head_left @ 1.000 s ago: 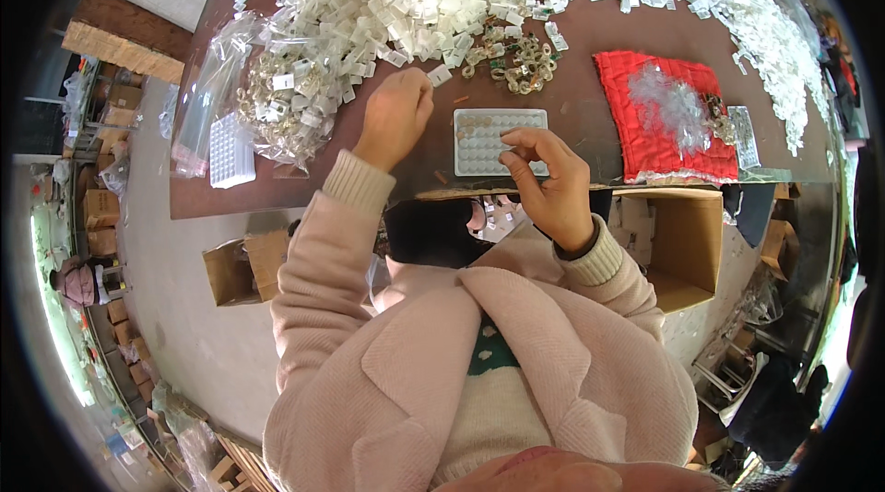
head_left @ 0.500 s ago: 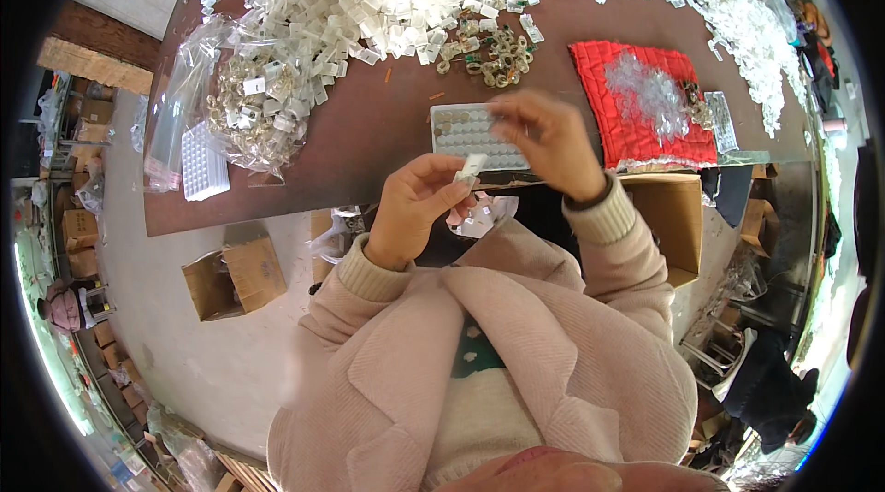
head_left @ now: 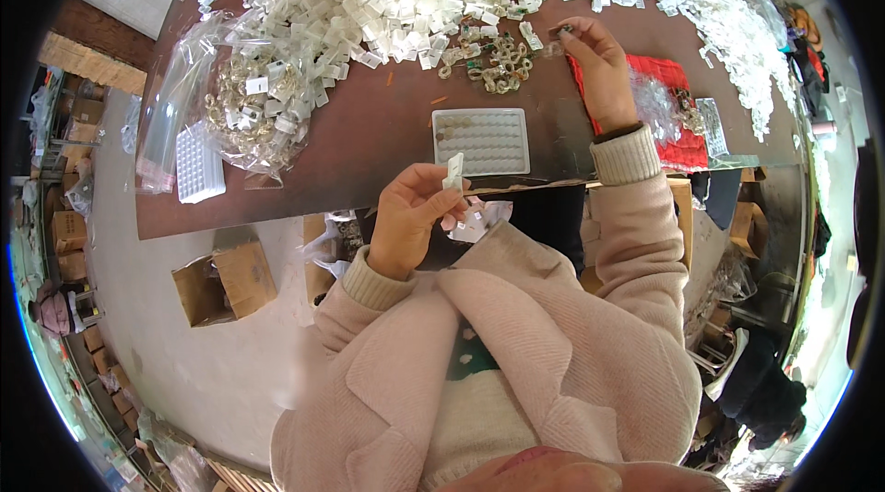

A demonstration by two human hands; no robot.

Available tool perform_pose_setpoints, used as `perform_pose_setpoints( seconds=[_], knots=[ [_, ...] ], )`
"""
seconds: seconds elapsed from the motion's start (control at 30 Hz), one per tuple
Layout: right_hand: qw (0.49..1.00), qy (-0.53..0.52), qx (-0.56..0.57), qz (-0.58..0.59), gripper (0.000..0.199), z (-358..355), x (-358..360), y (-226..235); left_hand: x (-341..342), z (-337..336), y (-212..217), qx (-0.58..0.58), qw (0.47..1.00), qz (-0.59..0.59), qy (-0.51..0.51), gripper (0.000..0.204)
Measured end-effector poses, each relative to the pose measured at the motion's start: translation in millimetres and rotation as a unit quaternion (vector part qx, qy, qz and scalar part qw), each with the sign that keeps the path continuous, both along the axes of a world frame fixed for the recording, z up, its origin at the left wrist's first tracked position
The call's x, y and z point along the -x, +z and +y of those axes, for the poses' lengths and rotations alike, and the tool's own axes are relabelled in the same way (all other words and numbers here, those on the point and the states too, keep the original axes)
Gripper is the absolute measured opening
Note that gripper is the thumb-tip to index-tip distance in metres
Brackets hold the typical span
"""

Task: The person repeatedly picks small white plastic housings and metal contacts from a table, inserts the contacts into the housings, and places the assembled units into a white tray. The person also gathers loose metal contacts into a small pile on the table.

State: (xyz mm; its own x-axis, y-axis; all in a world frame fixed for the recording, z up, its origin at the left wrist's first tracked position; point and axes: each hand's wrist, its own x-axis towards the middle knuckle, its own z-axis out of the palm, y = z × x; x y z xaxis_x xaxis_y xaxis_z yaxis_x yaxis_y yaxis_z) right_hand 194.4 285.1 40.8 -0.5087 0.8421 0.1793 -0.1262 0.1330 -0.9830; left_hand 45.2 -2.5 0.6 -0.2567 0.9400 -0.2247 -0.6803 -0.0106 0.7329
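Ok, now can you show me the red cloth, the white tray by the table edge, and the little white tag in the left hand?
Red cloth [head_left: 680, 153]: head view, near its lower right corner.
White tray [head_left: 493, 144]: head view, on its cupped middle.
Little white tag [head_left: 454, 170]: head view, middle of its visible part.

No lettering can be read. Well left of the tray [head_left: 489, 146], a white tag [head_left: 256, 85] bears a dark mark too tiny to decipher; any print on the white piece [head_left: 454, 173] overlapping the tray's near edge is illegible.
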Motion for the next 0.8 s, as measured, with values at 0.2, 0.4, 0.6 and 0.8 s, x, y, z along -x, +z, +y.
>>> perform_pose_setpoints(
  seconds=[0.2,0.4,0.6,0.8],
  knots=[
    [0.983,0.077,-0.133,-0.105,0.024,-83,-16,31,-5,7,11,-0.046,0.998,0.017,0.051,0.019],
    [0.929,0.145,-0.292,-0.175,0.030,-151,-13,27,-11,14,24,-0.061,0.990,0.079,0.095,0.026],
    [0.931,0.147,-0.312,-0.121,0.029,-159,-12,24,-10,8,30,-0.069,0.986,0.105,0.105,0.021],
    [0.939,0.020,-0.331,-0.095,0.031,-184,-1,11,-26,11,25,-0.065,0.974,-0.011,0.217,0.023]
  ],
)
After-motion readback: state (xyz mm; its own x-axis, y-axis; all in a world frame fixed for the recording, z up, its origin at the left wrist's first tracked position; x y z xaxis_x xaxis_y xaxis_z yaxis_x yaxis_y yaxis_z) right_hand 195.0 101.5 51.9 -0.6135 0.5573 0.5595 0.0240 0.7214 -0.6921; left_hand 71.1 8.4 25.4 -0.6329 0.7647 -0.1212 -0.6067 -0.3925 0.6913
